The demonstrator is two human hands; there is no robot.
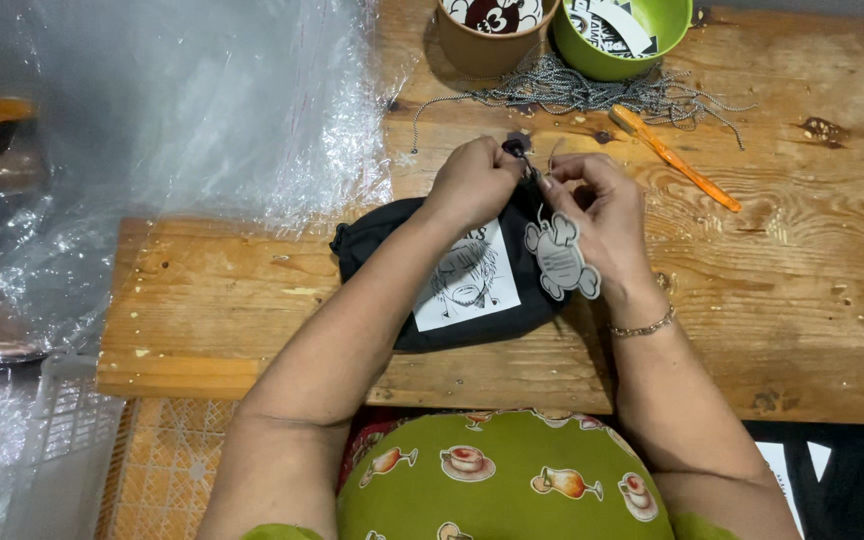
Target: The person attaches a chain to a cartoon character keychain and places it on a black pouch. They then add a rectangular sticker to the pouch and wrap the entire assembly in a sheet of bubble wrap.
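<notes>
At table (752, 300) centre: black pouch (372, 245), neck pointing away from body.
Left hand (472, 180): pinched on neck.
Right hand (602, 205): closed, probably on cord; grey tag (559, 262) below.

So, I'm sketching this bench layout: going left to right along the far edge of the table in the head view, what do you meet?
Clear plastic sheeting → brown cup → green bowl → orange-handled tool. The speckled cords spread beneath cup and bowl, so they are left out.
</notes>
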